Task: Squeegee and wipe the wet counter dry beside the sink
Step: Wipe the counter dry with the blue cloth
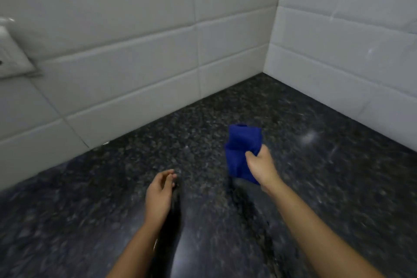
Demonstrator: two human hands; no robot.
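Blue folded cloth (242,151) bunched in right hand (261,166) grip above counter (338,176); left hand (159,196) loosely spread.

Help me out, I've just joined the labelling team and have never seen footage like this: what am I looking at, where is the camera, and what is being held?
There is no machine here. A person wears a wide-angle camera on the head, looking forward and down, so the two bare arms reach into the single picture from the bottom edge. The surface is a dark speckled stone counter in a corner of white tiled walls; a white wall socket shows at the left edge. The right hand grips a bunched blue cloth; blur hides whether the cloth touches the counter. The left hand holds nothing, its fingers loosely curled above the counter. No squeegee or sink appears in this view.
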